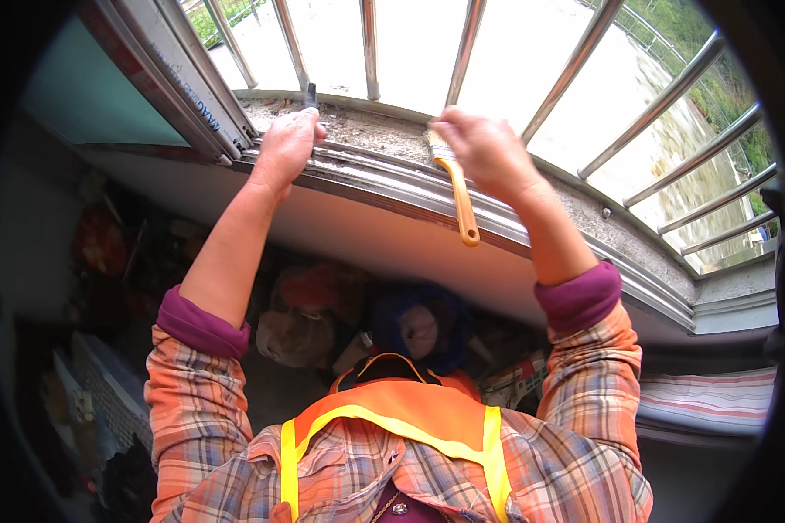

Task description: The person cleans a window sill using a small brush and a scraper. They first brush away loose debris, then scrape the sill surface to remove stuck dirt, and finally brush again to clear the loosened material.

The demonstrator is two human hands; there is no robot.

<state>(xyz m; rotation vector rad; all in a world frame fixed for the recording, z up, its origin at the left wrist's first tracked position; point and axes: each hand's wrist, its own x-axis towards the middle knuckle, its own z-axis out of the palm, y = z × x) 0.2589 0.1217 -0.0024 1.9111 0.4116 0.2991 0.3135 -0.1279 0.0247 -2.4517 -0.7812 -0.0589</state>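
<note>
My left hand (290, 151) is closed around a slim dark tool (311, 95), whose tip sticks up above my fist over the gritty window ledge (379, 131). What kind of tool it is cannot be made out. A flat paintbrush (458, 189) with a yellow handle lies across the metal window track (392, 178), its handle end hanging over the inner edge. Beside its bristles is my right hand (484, 151), blurred, over the ledge near the bars. Whether its fingers hold the brush or something small is unclear.
Metal window bars (370, 52) stand along the outer ledge. A sliding window frame (176, 78) is at the left. Below the sill are bags (296, 337) and other items in shadow. Striped fabric (706, 399) lies at the right. A small lump (606, 213) rests on the ledge.
</note>
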